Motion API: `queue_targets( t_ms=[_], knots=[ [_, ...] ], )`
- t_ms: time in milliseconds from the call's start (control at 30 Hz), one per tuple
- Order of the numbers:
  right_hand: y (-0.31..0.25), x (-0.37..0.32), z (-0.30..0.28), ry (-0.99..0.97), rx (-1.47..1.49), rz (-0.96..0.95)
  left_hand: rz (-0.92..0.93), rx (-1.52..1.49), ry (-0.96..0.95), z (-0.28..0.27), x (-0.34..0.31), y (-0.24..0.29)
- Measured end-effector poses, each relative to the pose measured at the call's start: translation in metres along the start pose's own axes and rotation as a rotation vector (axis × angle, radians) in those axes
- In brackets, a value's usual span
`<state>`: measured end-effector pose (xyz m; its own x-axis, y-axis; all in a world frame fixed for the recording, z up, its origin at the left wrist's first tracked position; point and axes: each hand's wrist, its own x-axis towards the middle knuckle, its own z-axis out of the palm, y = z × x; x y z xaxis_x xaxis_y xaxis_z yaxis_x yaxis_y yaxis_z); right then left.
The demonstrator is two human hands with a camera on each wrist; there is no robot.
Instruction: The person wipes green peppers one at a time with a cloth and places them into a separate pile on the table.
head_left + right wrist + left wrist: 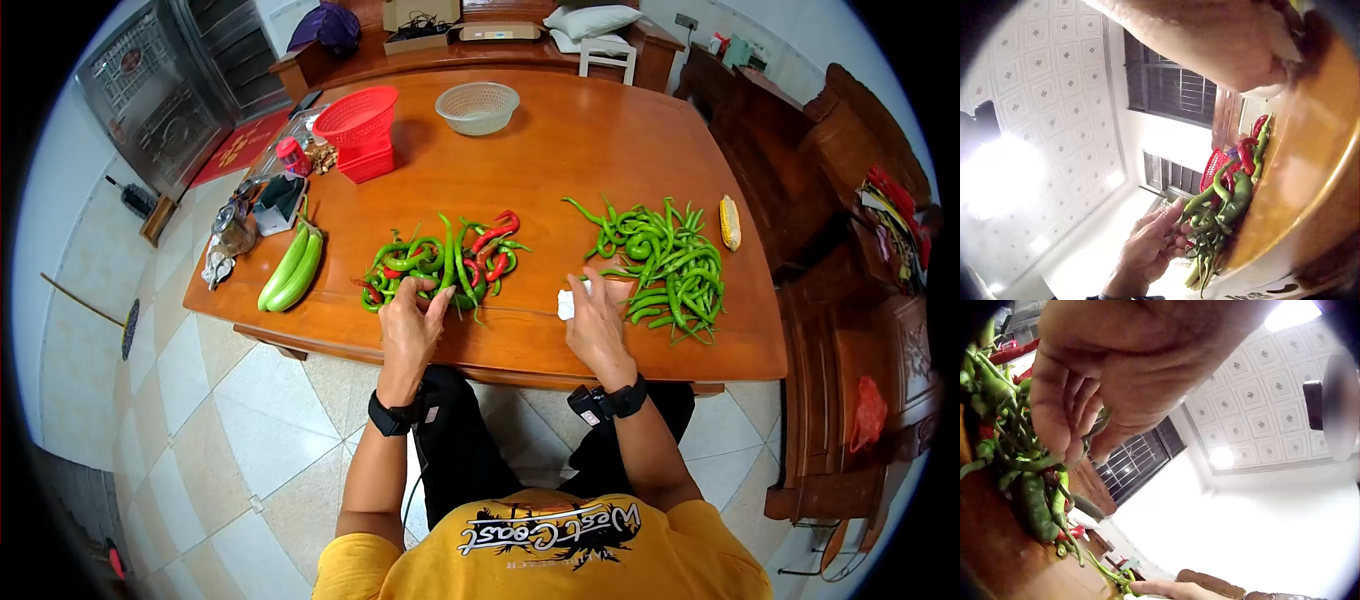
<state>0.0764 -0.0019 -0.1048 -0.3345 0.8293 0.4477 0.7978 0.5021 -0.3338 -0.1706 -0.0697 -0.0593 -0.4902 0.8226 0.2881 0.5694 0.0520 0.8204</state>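
Observation:
A mixed heap of green and red chili peppers [478,262] lies on the table before my left hand [408,318]. Thumb and fingers of that hand pinch a green chili pepper [1199,201] at the heap's near edge. In the left wrist view a thin green stem shows between the thumb and the curled fingers. My right hand [597,325] is low over the table, beside a larger pile of green chili peppers [672,262]. It holds a crumpled white tissue-like piece [566,305], which shows on both sides of the thumb.
Two pale green eggplants [293,268] lie left of the mixed heap. Farther back stand a red basket [357,118] and a pale plastic colander [477,108]. A corn cob [730,223] is near the right edge. A glass jar [233,231] stands at the left edge.

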Motion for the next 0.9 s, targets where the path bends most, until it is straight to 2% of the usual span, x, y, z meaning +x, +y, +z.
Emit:
queue_targets(
  t_ms=[133,267,300,367,433,567,667,700,767,900],
  knots=[
    [0.005,-0.003,-0.004,-0.109,-0.017,0.007,0.243,0.149,0.139,-0.013,-0.008,0.001],
    [0.003,-0.004,-0.009,-0.096,0.068,0.024,0.156,0.079,0.133,-0.028,-0.021,-0.006],
    [0.001,-0.002,-0.01,-0.076,0.08,0.037,0.212,0.058,0.16,-0.03,-0.026,0.004],
    [0.002,0.001,-0.004,-0.018,0.052,0.038,0.119,0.031,0.105,-0.032,-0.035,0.003],
    [0.001,0.004,-0.001,-0.011,-0.044,0.054,0.135,-0.017,0.049,-0.03,-0.042,0.003],
    [-0.001,0.008,-0.012,-0.177,-0.095,0.07,0.04,-0.141,-0.064,-0.023,-0.051,0.007],
    [0.001,0.001,-0.012,-0.205,-0.096,0.065,-0.036,-0.249,-0.179,-0.013,-0.057,0.012],
    [0.001,-0.002,-0.011,-0.135,-0.07,0.033,-0.073,-0.276,-0.218,-0.009,-0.059,0.017],
    [0.001,-0.009,-0.007,0.006,-0.016,-0.035,-0.012,-0.208,-0.277,-0.004,-0.063,0.028],
    [-0.004,-0.013,-0.013,-0.113,0.049,-0.119,0.0,-0.192,-0.358,0.011,-0.067,0.021]
  ],
)
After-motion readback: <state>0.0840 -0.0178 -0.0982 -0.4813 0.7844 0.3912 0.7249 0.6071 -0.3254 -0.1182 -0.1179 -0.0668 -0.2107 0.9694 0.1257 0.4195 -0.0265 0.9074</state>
